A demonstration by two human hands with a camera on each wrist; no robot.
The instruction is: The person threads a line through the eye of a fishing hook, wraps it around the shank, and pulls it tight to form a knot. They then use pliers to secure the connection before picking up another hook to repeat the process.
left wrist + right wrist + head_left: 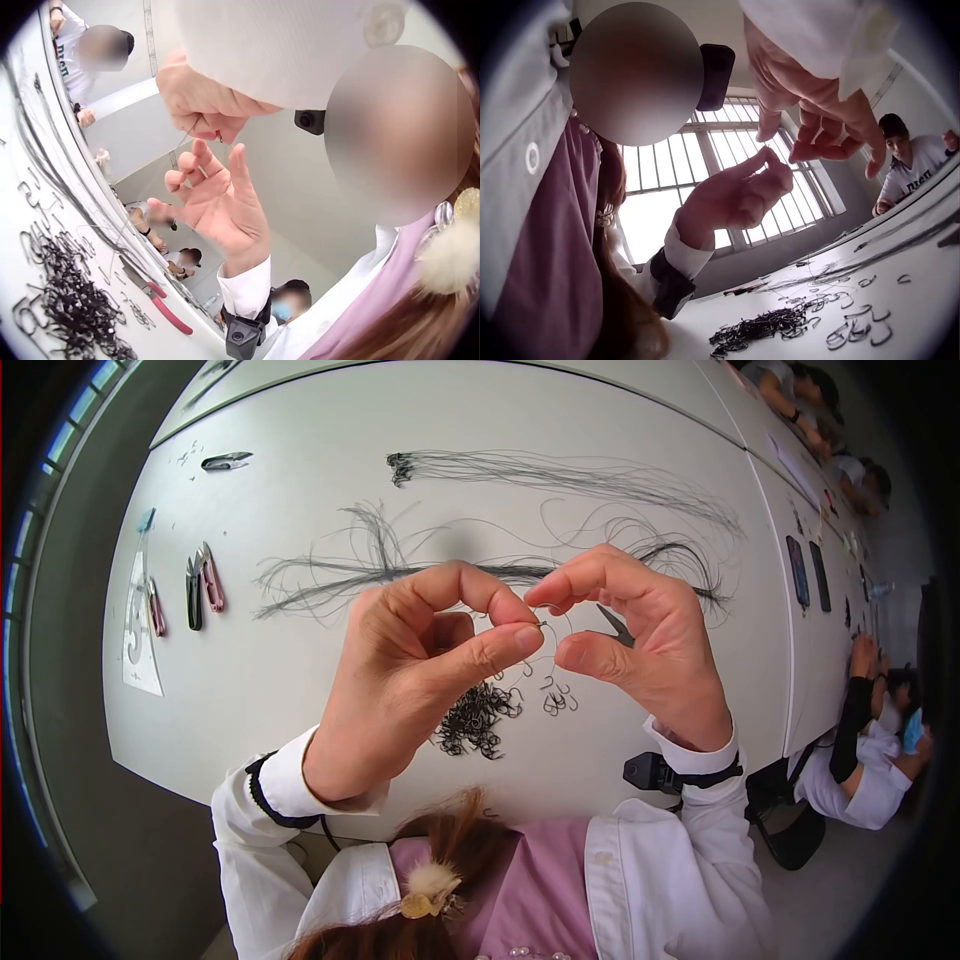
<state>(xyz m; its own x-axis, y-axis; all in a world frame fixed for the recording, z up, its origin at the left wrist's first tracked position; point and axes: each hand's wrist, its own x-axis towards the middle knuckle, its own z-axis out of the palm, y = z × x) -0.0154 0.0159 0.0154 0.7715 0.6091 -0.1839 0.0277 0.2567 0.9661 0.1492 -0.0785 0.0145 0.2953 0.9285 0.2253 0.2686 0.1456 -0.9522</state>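
Note:
My left hand [400, 670] pinches a small dark fish hook [541, 624] between thumb and index fingertip, above the table; most of the hook is hidden by the fingers. Thin fishing line [556, 610] curves out from that pinch towards the right hand. Just beside it, my right hand [650, 645] has its thumb and index finger spread apart, the index fingertip close to the line. In the left wrist view the right hand [225, 202] shows its palm with loosely bent fingers. Below the hands lies a pile of black fish hooks [475, 720], with a smaller group [558, 698] beside it.
Dark line bundles [400, 573] stretch across the table [300, 690]; farther back lies a bunch of lines with hooks [398, 467] at one end. Red-handled cutters [169, 307] lie near the pile. At left are snips [195, 592] and a set square [140, 640]. Other people sit around.

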